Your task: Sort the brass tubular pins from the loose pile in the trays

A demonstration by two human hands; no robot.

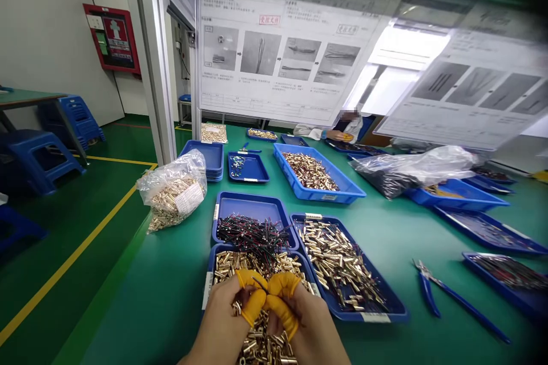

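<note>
My left hand (231,308) and my right hand (299,308) meet fingertip to fingertip, with yellow covers on the fingers. Both are closed in a pinch on a thin dark wire (259,283) whose end pokes up between them. They are above a blue tray (209,279) of short brass-coloured metal tubes (268,345). Just behind it, a blue tray (252,205) bears a pile of black and red wires (252,234). To the right of my hands a third blue tray (385,317) contains brass-coloured tubes with wires (338,256).
Blue-handled pliers (458,296) lie at the right. A bag of tubes (175,194) stands at the left. Farther back are a blue bin (342,196) of metal parts, stacked trays (205,157) and a plastic bag (415,168). A person's hand (340,136) shows across the table (171,274).
</note>
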